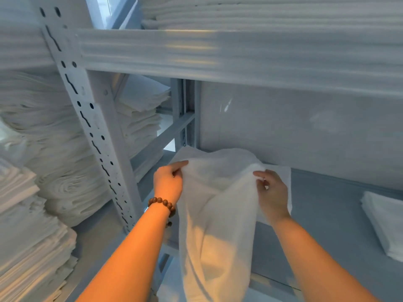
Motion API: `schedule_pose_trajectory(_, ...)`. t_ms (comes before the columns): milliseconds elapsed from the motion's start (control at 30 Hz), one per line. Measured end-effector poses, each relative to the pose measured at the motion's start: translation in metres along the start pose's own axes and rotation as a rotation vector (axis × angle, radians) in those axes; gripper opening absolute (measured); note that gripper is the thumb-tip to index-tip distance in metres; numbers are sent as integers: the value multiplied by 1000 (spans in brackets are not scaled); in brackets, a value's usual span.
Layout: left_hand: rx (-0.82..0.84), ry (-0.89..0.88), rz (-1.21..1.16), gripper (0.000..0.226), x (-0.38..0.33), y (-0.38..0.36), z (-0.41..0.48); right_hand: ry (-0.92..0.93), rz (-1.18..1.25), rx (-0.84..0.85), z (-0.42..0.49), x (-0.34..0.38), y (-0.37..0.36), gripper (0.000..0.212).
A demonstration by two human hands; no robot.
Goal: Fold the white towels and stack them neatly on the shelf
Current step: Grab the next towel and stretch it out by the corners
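Now both hands pinch one limp white cloth towel (218, 214): left hand (168, 182) and right hand (272, 192) at its top edge. Towel drapes over the grey metal shelf (327, 225) front edge. Folded white towel (386, 221) lies on the shelf, right.

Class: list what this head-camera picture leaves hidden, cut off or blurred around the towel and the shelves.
1. Head view: lower end of the towel, cut off by the bottom edge.
2. Head view: the folded pile on the shelf, cut by the right edge.
3. Head view: layers in the left stacks, blurred.
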State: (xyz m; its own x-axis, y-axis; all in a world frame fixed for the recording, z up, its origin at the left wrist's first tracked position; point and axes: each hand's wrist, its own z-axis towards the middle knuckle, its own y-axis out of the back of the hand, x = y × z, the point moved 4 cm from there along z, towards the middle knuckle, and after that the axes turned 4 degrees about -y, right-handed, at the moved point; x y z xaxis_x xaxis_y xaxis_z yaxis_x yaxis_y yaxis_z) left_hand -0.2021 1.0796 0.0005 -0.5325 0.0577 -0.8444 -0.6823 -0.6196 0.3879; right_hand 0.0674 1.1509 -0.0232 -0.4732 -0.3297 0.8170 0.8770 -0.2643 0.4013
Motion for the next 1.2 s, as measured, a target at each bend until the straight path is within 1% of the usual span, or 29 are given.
schedule_pose_trajectory(100,-4,-91,-11,45,-28,17,-9,-4,8,-83,-8,14,29,25)
schedule_pose_trajectory(233,3,-140,-98,50,-54,30,-39,-60,48,-180,-38,23,72,23)
schedule_pose_trajectory(300,26,-174,-110,54,-67,31,-55,-92,28,-221,-57,27,96,26)
schedule_pose_trajectory(467,116,-207,-177,54,-91,19,-93,-69,-56,-314,-99,33,151,32)
schedule_pose_trajectory(633,217,-235,-201,54,-112,-9,-123,-133,-111,-362,-129,14,196,34)
schedule_pose_trajectory(767,284,-262,-220,52,-127,-30,-145,-168,-106,-411,-148,-3,223,36)
schedule_pose_trajectory(933,354,-274,-223,51,-150,-73,-168,-229,-169,-470,-157,-28,265,38)
schedule_pose_trajectory(1067,401,-295,-219,50,-173,-116,-190,-270,-179,-471,-156,-53,301,39)
schedule_pose_trajectory(1200,408,-313,-189,51,-190,-161,-204,-282,-182,-429,-141,-81,334,42)
